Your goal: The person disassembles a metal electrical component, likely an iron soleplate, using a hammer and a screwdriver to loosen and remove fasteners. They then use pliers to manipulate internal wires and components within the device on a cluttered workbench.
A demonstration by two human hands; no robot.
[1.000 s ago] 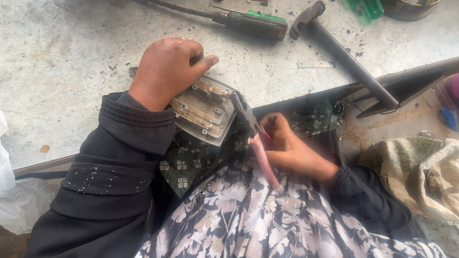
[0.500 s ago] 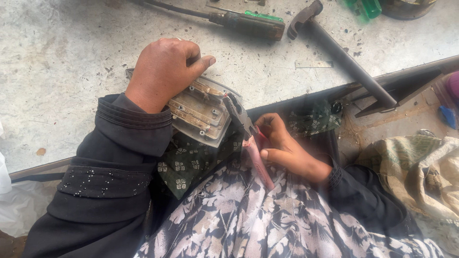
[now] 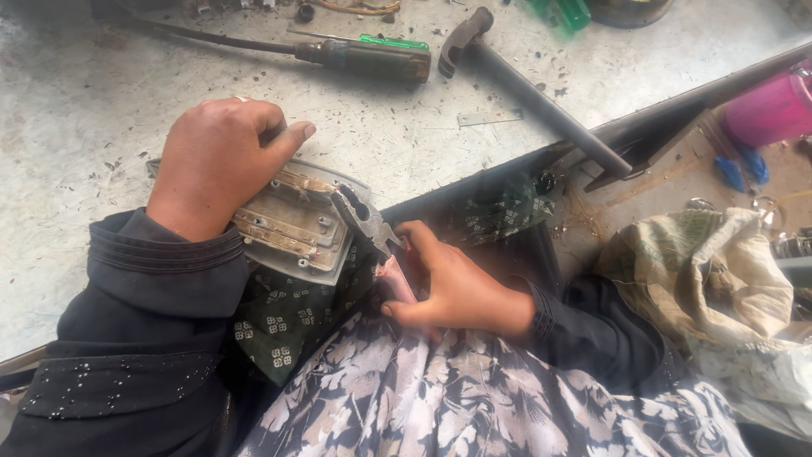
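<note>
Gripping the flat metal plate (image 3: pixel 292 224) at the bench (image 3: pixel 76 127) edge, the left hand (image 3: pixel 216 165) presses down on its far side, fingers curled over the rim, while the right hand (image 3: pixel 452 283) is closed around the pink handles of pliers (image 3: pixel 368 224) whose nose meets the plate's near corner. To my eye, firm downward pressure keeps the plate from tipping, and small, square pulls should stop the nose slipping. Beyond the plate lie a screwdriver (image 3: pixel 364 57) and a hammer (image 3: pixel 524 85).

Screwdriver (image 3: pixel 364 57) and hammer (image 3: pixel 529 89) lie near each other on the grey surface (image 3: pixel 76 118). Pink bucket (image 3: pixel 774 106) far right; crumpled sack (image 3: pixel 706 279) below it.
</note>
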